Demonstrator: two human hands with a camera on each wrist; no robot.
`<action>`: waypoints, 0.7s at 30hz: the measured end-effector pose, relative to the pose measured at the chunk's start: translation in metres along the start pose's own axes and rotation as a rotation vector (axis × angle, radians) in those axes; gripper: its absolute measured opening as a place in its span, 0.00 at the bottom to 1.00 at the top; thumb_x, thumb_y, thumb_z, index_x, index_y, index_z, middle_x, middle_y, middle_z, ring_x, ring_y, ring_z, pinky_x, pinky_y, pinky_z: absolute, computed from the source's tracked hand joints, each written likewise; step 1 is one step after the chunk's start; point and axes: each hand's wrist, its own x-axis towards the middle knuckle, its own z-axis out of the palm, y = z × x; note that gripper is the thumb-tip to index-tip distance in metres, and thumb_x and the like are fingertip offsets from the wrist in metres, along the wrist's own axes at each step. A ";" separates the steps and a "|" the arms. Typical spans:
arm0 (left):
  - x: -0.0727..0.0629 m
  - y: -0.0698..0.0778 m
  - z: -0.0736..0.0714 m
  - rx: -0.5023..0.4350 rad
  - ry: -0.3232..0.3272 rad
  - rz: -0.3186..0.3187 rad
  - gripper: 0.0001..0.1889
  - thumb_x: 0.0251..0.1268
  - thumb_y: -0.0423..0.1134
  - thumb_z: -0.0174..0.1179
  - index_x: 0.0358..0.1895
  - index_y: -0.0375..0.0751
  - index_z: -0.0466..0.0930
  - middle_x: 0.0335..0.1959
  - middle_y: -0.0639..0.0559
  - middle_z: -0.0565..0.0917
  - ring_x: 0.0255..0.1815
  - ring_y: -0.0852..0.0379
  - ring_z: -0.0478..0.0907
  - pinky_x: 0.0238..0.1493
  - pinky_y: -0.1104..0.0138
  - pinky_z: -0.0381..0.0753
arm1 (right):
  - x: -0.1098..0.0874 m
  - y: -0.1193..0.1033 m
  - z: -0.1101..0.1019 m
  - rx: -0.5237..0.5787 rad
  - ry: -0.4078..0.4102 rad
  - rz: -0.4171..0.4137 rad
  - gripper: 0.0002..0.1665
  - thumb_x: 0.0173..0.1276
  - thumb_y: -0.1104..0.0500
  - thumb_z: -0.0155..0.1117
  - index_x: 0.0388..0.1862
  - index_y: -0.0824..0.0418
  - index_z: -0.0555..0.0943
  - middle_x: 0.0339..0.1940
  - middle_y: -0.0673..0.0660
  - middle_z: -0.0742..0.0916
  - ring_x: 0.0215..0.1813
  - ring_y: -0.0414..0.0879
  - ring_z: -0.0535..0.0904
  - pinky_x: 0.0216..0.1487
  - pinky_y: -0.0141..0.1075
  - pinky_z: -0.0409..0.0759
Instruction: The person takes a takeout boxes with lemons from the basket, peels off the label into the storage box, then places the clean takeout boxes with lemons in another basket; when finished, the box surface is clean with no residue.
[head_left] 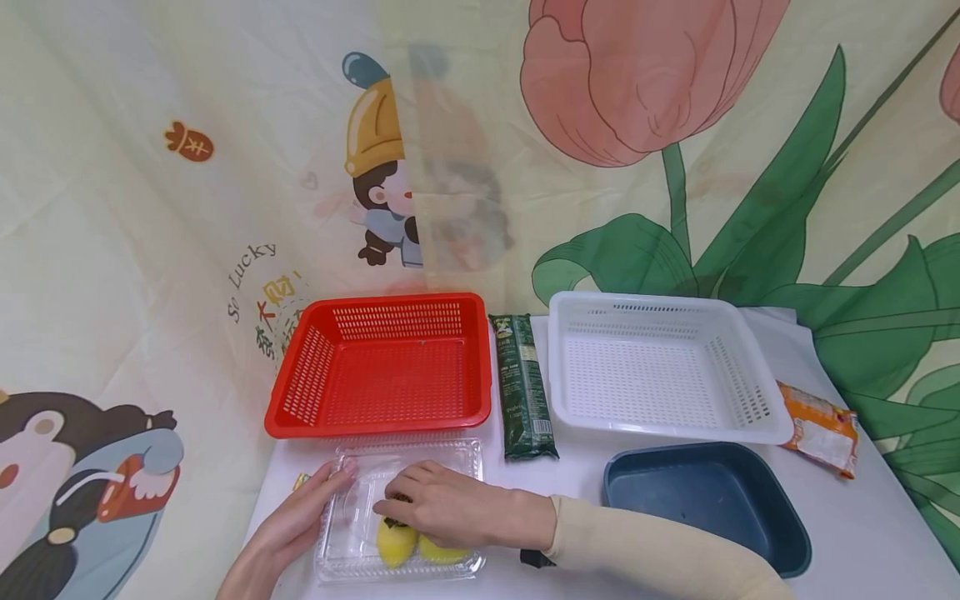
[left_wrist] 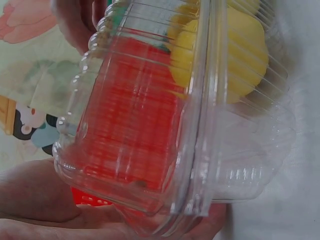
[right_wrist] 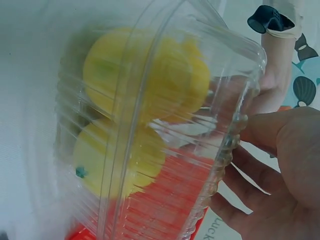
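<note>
A clear plastic clamshell box (head_left: 352, 550) stands on the white table with yellow fruits (head_left: 396, 543) inside, one with a green mark in the right wrist view. Its lid lies over the base; I cannot tell whether it is latched. My left hand (head_left: 303, 512) rests against the box's left side, fingers extended along it. From above, my right hand (head_left: 442, 504) reaches across the box and presses on the lid (right_wrist: 227, 145) with bent, spread fingers, close over the fruits. Something dark shows under its fingertips, too unclear to name.
Behind the box is a red basket (head_left: 480, 400). Right of it lie a green spaghetti packet (head_left: 522, 387), a white basket (head_left: 663, 429), an orange packet (head_left: 821, 425) and a dark blue basin (head_left: 705, 500). A printed curtain (head_left: 480, 125) hangs behind the table.
</note>
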 end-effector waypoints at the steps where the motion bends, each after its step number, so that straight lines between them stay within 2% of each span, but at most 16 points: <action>1: 0.000 0.000 0.000 -0.002 -0.001 0.001 0.46 0.76 0.58 0.52 0.82 0.37 0.38 0.79 0.37 0.49 0.78 0.41 0.47 0.78 0.43 0.53 | 0.000 0.000 0.001 0.005 0.010 0.004 0.20 0.80 0.56 0.54 0.68 0.49 0.76 0.60 0.46 0.83 0.67 0.40 0.75 0.75 0.33 0.68; 4: 0.000 0.001 0.001 -0.007 -0.002 -0.006 0.46 0.76 0.59 0.52 0.82 0.37 0.39 0.80 0.38 0.48 0.78 0.41 0.46 0.79 0.42 0.52 | 0.000 0.000 0.003 0.021 0.041 0.008 0.16 0.81 0.56 0.51 0.63 0.49 0.75 0.57 0.44 0.83 0.64 0.38 0.76 0.73 0.32 0.69; 9: 0.001 0.001 0.000 -0.006 0.001 -0.029 0.50 0.73 0.61 0.54 0.82 0.37 0.37 0.81 0.36 0.44 0.80 0.37 0.42 0.79 0.37 0.41 | -0.001 0.001 0.003 0.041 0.045 0.005 0.11 0.81 0.56 0.51 0.56 0.48 0.78 0.56 0.44 0.82 0.61 0.36 0.77 0.71 0.31 0.70; 16: 0.002 -0.001 0.000 -0.001 0.015 -0.026 0.48 0.74 0.60 0.53 0.82 0.37 0.38 0.81 0.34 0.45 0.79 0.36 0.44 0.79 0.36 0.42 | -0.003 0.003 0.004 0.030 0.053 -0.002 0.15 0.78 0.55 0.57 0.59 0.49 0.83 0.59 0.46 0.82 0.62 0.37 0.76 0.72 0.31 0.70; 21: 0.002 -0.001 0.001 0.007 0.018 -0.013 0.48 0.74 0.60 0.53 0.82 0.36 0.38 0.81 0.34 0.45 0.80 0.36 0.44 0.80 0.37 0.43 | -0.004 0.004 0.003 0.067 0.072 0.000 0.16 0.76 0.55 0.60 0.60 0.51 0.83 0.59 0.46 0.82 0.62 0.37 0.76 0.71 0.30 0.70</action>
